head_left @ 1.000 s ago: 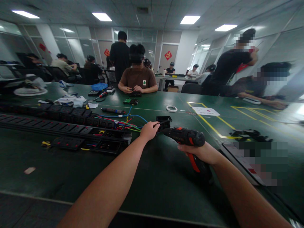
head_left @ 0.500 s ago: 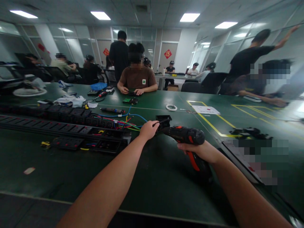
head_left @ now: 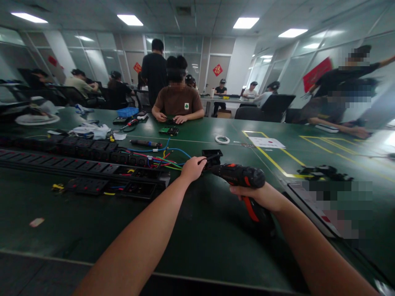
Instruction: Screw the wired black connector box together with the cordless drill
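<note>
My right hand (head_left: 259, 195) is wrapped round the grip of a black and orange cordless drill (head_left: 239, 174), whose nose points left. The drill's tip meets or nearly meets a small black plastic housing (head_left: 212, 153); the exact contact is hidden. My left hand (head_left: 193, 169) grips that housing from its left side, thumb and fingers closed on it. Coloured wires (head_left: 168, 162) run from behind my left hand toward a long black power strip (head_left: 77, 158) on the left of the table.
Across the green table (head_left: 191, 230) sits a co-worker (head_left: 178, 96) with a green circuit board (head_left: 168, 130) in front. A pen-like tool (head_left: 146, 144), a white tape ring (head_left: 222, 139), a paper sheet (head_left: 268, 142) and black parts (head_left: 324, 172) lie about. A tablet-like panel (head_left: 314, 209) lies at right.
My hands, the drill and the housing stay almost in place. At the far right, a standing person has shifted rightward, and a red wall hanging now shows.
</note>
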Available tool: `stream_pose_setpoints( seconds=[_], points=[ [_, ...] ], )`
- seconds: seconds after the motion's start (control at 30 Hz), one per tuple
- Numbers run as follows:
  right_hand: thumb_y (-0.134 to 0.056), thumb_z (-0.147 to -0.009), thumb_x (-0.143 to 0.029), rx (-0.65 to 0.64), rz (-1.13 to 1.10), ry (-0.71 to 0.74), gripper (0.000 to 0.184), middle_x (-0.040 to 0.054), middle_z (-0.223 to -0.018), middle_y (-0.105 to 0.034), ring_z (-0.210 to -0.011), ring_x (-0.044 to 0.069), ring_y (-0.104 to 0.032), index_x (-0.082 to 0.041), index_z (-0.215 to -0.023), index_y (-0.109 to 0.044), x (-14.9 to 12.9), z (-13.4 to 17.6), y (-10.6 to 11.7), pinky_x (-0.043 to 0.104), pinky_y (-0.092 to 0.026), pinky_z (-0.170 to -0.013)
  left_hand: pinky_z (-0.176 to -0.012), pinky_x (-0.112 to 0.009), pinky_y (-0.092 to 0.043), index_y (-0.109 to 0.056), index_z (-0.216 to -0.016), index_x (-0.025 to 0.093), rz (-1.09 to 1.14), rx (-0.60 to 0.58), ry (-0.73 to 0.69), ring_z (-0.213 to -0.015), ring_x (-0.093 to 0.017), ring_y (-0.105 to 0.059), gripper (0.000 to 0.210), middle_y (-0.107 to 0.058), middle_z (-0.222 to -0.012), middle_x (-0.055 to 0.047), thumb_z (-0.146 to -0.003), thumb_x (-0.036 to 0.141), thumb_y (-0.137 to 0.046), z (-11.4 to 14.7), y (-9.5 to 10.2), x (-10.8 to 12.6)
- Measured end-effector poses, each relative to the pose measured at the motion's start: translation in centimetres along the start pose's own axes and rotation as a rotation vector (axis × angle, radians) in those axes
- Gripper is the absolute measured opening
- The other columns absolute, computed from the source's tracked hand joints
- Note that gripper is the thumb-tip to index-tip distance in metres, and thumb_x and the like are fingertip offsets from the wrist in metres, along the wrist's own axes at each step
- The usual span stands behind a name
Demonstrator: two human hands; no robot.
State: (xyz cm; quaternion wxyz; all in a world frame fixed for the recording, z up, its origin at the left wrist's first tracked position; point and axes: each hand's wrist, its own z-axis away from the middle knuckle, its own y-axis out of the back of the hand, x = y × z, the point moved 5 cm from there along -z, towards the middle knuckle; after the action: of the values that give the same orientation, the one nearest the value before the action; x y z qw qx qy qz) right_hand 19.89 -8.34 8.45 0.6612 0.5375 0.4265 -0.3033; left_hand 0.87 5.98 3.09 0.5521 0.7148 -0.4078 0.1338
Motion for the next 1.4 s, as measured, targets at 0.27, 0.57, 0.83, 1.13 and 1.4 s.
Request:
stream_pose_setpoints(
  seconds=[0.27, 0.57, 0.83, 1.13, 1.4],
  points=[
    [-0.078, -0.075, -0.046, 0.010, 0.036, -0.018, 0.034, -0.0005, -0.067, -0.062, -0.063, 0.018, -0.058, -0.019, -0.093, -0.068, 0.09, -0.01, 0.16, 0.031, -0.046, -0.058, -0.103, -0.034, -0.046, -0.069, -0.128, 0.024, -0.001, -0.001, -0.002, -0.116, -0.024, -0.063, 0.042, -0.070, -0.126, -0.008, -0.099, 0.042, -0.044, -0.05, -0.06, -0.04],
    [-0.078, -0.073, -0.049, 0.023, 0.071, -0.047, 0.035, -0.0004, -0.064, -0.061, -0.061, 0.018, -0.056, -0.019, -0.090, -0.069, -0.14, 0.16, 0.17, 0.031, -0.045, -0.055, -0.105, -0.033, -0.045, -0.070, -0.127, 0.024, 0.019, 0.002, 0.000, -0.118, -0.023, -0.063, 0.041, -0.070, -0.126, -0.008, -0.099, 0.041, -0.046, 0.01, -0.04, 0.03],
    [-0.077, -0.074, -0.049, 0.016, 0.082, -0.052, 0.031, -0.0003, -0.065, -0.060, -0.061, 0.019, -0.055, -0.023, -0.086, -0.067, 0.16, 0.08, 0.13, 0.033, -0.044, -0.056, -0.104, -0.033, -0.046, -0.070, -0.126, 0.023, 0.029, 0.006, -0.006, -0.117, -0.024, -0.063, 0.041, -0.070, -0.125, -0.008, -0.098, 0.042, -0.046, 0.02, -0.07, 0.01],
    [-0.076, -0.077, -0.048, -0.003, 0.075, -0.030, 0.032, -0.0013, -0.067, -0.059, -0.063, 0.018, -0.054, -0.022, -0.095, -0.068, 0.09, 0.03, 0.03, 0.032, -0.044, -0.058, -0.103, -0.033, -0.046, -0.069, -0.127, 0.025, 0.020, -0.002, 0.009, -0.116, -0.024, -0.063, 0.041, -0.071, -0.124, -0.008, -0.098, 0.043, -0.046, -0.08, -0.14, -0.06],
    [-0.077, -0.077, -0.048, -0.003, 0.079, -0.031, 0.034, -0.0001, -0.069, -0.061, -0.065, 0.019, -0.055, -0.022, -0.096, -0.068, 0.41, -0.01, 0.09, 0.033, -0.045, -0.060, -0.105, -0.033, -0.045, -0.070, -0.126, 0.024, 0.032, -0.002, 0.007, -0.117, -0.024, -0.063, 0.041, -0.070, -0.125, -0.008, -0.099, 0.042, -0.046, -0.11, -0.25, -0.10]
  ],
)
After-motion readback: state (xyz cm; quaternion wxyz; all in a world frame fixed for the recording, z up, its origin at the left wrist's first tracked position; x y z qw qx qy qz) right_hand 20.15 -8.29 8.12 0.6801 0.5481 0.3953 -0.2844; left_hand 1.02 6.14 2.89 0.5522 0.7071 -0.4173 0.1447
